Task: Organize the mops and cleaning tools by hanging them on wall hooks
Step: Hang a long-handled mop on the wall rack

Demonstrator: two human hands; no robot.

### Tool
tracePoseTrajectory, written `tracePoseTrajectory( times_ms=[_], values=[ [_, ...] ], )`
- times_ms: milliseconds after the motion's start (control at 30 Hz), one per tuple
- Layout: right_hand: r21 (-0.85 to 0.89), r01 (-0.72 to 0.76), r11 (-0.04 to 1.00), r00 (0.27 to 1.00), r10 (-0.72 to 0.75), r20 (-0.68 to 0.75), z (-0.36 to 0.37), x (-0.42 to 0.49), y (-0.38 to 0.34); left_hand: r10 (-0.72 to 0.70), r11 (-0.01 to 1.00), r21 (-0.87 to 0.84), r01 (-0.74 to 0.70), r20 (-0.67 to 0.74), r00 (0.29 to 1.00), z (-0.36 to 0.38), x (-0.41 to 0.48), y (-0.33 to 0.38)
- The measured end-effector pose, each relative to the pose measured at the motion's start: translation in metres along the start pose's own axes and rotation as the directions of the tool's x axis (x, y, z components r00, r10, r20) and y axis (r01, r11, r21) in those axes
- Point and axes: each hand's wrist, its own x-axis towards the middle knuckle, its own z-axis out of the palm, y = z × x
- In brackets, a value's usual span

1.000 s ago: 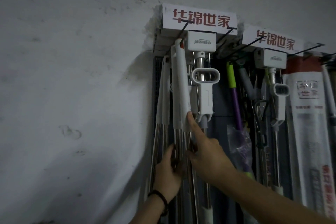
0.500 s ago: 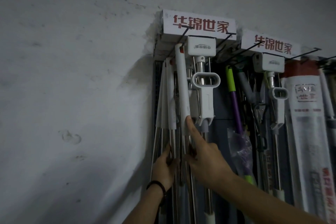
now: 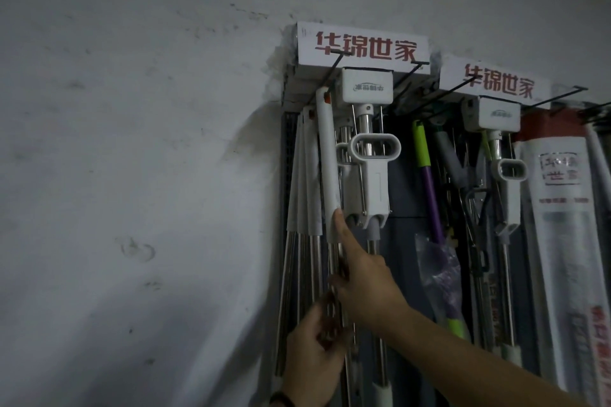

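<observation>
Wall (image 3: 132,175), grey and stained, fills the view from 7 to 12 o'clock. At 1 o'clock a display rack (image 3: 363,46) with red-lettered signs carries squeeze mops (image 3: 368,89), a purple-and-green pole (image 3: 429,188) and, toward 3 o'clock, a wrapped pack (image 3: 568,208). The white-sleeved mop handle (image 3: 327,158) stands almost upright, its top just beside a black wire hook (image 3: 334,69); whether it hangs there I cannot tell. The right hand (image 3: 367,287) curls round its steel shaft, index finger straight up against the sleeve. At 6 o'clock below it, the left hand (image 3: 310,360) grips the shaft.
</observation>
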Motion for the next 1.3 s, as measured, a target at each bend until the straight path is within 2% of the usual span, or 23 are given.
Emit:
tracePoseTrajectory(
  times_ms=[167,367,467,600,733,800,867,1000,1133,1300],
  values=[
    [-0.016,-0.056,0.998,0.998,0.056,-0.011,0.014,0.018,0.002,0.014,0.995,0.102,-0.013,-0.011,1.0,-0.004,0.011,-0.002],
    [-0.112,-0.127,0.986,0.992,0.129,0.014,0.023,0.037,0.006,-0.007,0.997,0.08,0.008,-0.016,1.0,-0.007,0.021,0.004],
    [-0.127,-0.141,0.982,0.987,0.149,0.058,0.02,0.04,0.008,-0.044,0.99,0.132,0.047,-0.026,0.999,-0.006,0.022,0.005],
    [-0.173,-0.092,0.981,0.987,0.113,0.118,0.006,0.043,0.004,-0.106,0.985,0.132,0.108,-0.021,0.994,-0.007,0.022,0.008],
    [-0.285,0.048,0.957,0.998,-0.037,0.043,-0.039,0.045,-0.019,-0.041,0.956,0.291,0.044,-0.018,0.999,-0.019,0.027,0.029],
    [-0.349,0.128,0.928,0.985,-0.161,-0.065,-0.071,0.044,-0.036,0.047,0.91,0.414,-0.024,-0.046,0.998,-0.031,0.033,0.057],
    [-0.418,0.172,0.892,0.952,-0.26,-0.162,-0.102,0.052,-0.046,0.195,0.85,0.507,-0.145,-0.047,0.98,-0.043,0.043,0.093],
    [-0.484,0.191,0.854,0.891,-0.358,-0.28,-0.162,0.086,-0.054,0.444,0.663,0.678,-0.318,-0.014,0.896,-0.064,0.071,0.18],
    [-0.627,0.099,0.773,0.894,-0.346,-0.284,-0.207,0.125,-0.049,0.596,0.45,0.819,-0.357,0.022,0.802,-0.071,0.102,0.263],
    [-0.676,0.085,0.732,0.926,-0.308,-0.217,-0.245,0.16,-0.041,0.61,0.253,0.918,-0.304,0.093,0.787,-0.06,0.141,0.334]
  ],
)
